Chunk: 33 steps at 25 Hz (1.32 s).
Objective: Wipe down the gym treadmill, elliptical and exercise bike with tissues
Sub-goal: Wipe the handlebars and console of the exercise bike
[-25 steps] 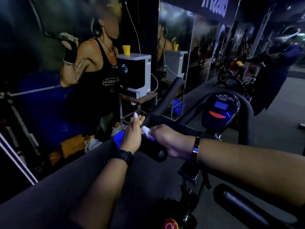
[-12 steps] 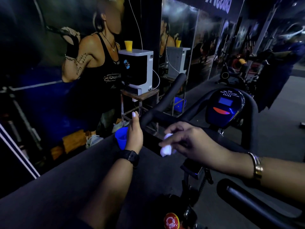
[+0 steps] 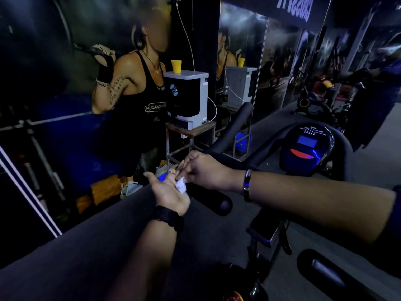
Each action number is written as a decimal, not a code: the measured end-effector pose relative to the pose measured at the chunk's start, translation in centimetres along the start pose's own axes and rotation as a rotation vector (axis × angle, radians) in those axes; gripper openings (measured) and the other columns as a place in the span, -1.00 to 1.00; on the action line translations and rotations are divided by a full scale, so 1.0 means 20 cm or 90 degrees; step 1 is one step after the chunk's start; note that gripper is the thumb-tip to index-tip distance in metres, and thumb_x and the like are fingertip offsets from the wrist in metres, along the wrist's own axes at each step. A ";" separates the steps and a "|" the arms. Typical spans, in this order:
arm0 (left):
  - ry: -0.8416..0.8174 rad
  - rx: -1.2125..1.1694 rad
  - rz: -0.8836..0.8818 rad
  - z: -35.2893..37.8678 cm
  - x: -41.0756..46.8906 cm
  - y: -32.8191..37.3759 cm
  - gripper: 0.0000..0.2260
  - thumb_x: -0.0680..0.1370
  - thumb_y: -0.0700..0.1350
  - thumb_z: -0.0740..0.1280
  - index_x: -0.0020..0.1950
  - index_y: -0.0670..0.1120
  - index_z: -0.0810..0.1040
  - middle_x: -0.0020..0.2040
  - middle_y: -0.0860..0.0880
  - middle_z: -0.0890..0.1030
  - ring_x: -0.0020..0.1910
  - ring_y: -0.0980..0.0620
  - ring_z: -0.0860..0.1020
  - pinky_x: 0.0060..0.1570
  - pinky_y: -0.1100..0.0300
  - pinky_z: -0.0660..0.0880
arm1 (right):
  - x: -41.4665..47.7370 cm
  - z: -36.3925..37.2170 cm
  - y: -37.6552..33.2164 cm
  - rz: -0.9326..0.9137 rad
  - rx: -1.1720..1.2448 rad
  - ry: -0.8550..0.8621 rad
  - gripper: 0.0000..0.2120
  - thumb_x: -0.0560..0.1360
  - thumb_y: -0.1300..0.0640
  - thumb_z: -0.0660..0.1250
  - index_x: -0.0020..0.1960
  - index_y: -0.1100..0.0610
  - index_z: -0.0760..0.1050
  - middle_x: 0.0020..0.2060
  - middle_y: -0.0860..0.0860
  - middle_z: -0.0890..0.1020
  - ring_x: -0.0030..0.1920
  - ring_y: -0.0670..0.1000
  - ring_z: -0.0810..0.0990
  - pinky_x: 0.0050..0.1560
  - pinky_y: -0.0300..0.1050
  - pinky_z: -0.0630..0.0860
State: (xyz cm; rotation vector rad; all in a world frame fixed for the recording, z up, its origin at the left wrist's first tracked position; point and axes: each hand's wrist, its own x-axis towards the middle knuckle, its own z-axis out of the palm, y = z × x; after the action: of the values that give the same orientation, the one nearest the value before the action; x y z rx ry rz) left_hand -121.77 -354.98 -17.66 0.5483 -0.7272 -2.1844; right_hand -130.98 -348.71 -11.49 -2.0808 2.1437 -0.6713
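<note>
I stand over a black exercise bike; its left handlebar grip [image 3: 213, 200] runs toward me and its round console [image 3: 307, 148] with a blue screen sits to the right. My left hand [image 3: 168, 193] lies palm up with straight fingers beside that grip. A small crumpled white tissue [image 3: 181, 186] rests on its palm. My right hand [image 3: 202, 170] reaches across the bar and pinches the tissue from above with curled fingertips. The bike's right grip [image 3: 332, 276] shows at the lower right.
A grey water dispenser [image 3: 187, 98] with a yellow cup [image 3: 176, 66] on top stands on a small wooden stand [image 3: 191, 131] ahead. A wall poster of a person fills the left. Mirrors and other machines [image 3: 312, 103] line the right. Dark floor mat [image 3: 86, 246] lies below.
My left hand has turned palm up and come off the handlebar. My right hand lifted the tissue from the grip and brought it onto the left palm.
</note>
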 end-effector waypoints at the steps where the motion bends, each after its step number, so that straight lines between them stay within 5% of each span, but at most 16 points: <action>1: -0.017 0.013 0.011 0.00 0.02 0.00 -0.19 0.53 0.45 -0.20 0.32 -0.14 0.44 0.35 -0.13 0.49 0.42 -0.04 0.35 0.53 0.02 0.06 | 0.05 -0.01 0.03 0.021 -0.040 0.010 -0.82 0.49 0.20 0.40 0.06 0.17 0.68 0.05 0.10 0.57 0.11 0.03 0.51 0.15 -0.31 0.35; 5: -0.033 0.225 0.069 0.11 0.00 -0.01 -0.64 0.66 0.17 0.05 0.37 0.03 0.34 0.41 -0.02 0.44 0.39 0.04 0.38 0.44 0.13 0.22 | 0.16 -0.15 0.16 0.151 -0.275 0.037 -0.74 0.57 0.20 0.28 0.17 0.34 0.53 0.15 0.21 0.47 0.21 0.25 0.45 0.16 0.08 0.48; 9: -0.092 0.786 0.172 0.17 0.02 0.01 -0.25 0.60 0.07 0.25 0.61 -0.01 -0.18 0.60 0.02 -0.02 0.58 0.01 -0.09 0.53 0.03 -0.09 | 0.20 -0.39 0.29 0.279 -0.447 0.114 -0.69 0.58 0.35 0.13 0.29 0.32 0.45 0.22 0.18 0.43 0.29 0.23 0.35 0.09 0.16 0.50; 12: -0.184 1.058 0.252 0.15 0.05 0.03 -0.29 0.64 0.05 0.19 0.59 0.04 -0.24 0.57 0.10 -0.27 0.54 0.08 -0.32 0.48 -0.03 -0.30 | 0.25 -0.50 0.43 0.380 -0.439 0.187 -0.68 0.58 0.39 0.13 0.31 0.33 0.42 0.25 0.22 0.40 0.28 0.26 0.39 0.11 0.17 0.49; 16: -0.373 1.091 0.356 0.11 0.07 0.10 -0.34 0.56 0.14 0.07 0.56 0.11 -0.21 0.55 0.17 -0.26 0.50 0.20 -0.36 0.48 0.11 -0.30 | 0.21 -0.46 0.47 0.439 -0.224 0.226 -0.70 0.53 0.34 0.26 0.25 0.35 0.42 0.24 0.30 0.44 0.20 0.33 0.52 0.16 0.10 0.45; 20: -0.404 1.204 0.304 0.11 0.12 0.14 -0.24 0.48 0.19 0.05 0.59 -0.01 -0.17 0.58 0.09 -0.18 0.50 0.21 -0.28 0.54 0.04 -0.19 | 0.10 -0.26 0.32 0.282 -0.157 0.076 -0.81 0.49 0.30 0.31 0.08 0.30 0.59 0.04 0.26 0.63 0.09 0.23 0.61 0.04 -0.02 0.48; 23: -0.406 1.275 0.278 0.13 0.11 0.14 -0.21 0.45 0.22 0.01 0.60 -0.08 -0.10 0.61 -0.01 -0.09 0.57 0.09 -0.19 0.53 0.01 -0.11 | -0.02 -0.27 0.29 0.222 -0.138 0.078 -0.82 0.50 0.29 0.29 0.04 0.19 0.62 0.01 0.18 0.66 0.07 0.17 0.62 0.01 -0.10 0.46; 28: -0.384 1.251 0.293 0.12 0.01 0.12 -0.26 0.46 0.16 -0.02 0.61 -0.07 -0.03 0.61 0.01 -0.05 0.58 0.07 -0.15 0.54 0.03 -0.11 | -0.27 -0.36 0.26 0.080 -0.344 -0.009 -0.80 0.55 0.20 0.28 0.13 0.12 0.59 0.07 0.10 0.60 0.11 0.12 0.57 0.03 -0.08 0.45; 31: -0.393 1.238 0.338 0.11 -0.08 0.08 -0.38 0.59 0.14 0.02 0.61 -0.06 -0.01 0.61 0.02 -0.04 0.58 0.07 -0.14 0.52 0.04 -0.14 | -0.39 -0.39 0.22 0.103 -0.712 -0.051 -0.94 0.33 0.08 0.48 -0.28 0.06 0.64 -0.26 0.00 0.61 -0.21 0.05 0.59 -0.28 -0.15 0.44; 33: -0.394 1.243 0.377 0.12 -0.15 0.06 -0.47 0.68 0.05 0.05 0.61 -0.06 -0.01 0.61 0.03 -0.05 0.58 0.07 -0.15 0.52 0.05 -0.16 | -0.41 -0.44 0.17 0.153 -0.802 0.005 -0.87 0.25 0.04 0.50 -0.39 0.05 0.61 -0.34 -0.02 0.60 -0.27 0.03 0.58 -0.28 -0.19 0.42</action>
State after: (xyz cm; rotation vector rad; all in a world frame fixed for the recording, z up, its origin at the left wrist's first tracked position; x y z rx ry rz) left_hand -120.63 -352.58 -14.64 0.3467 -2.7943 -0.4258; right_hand -136.65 -338.61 -6.77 -1.9999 3.1381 0.9721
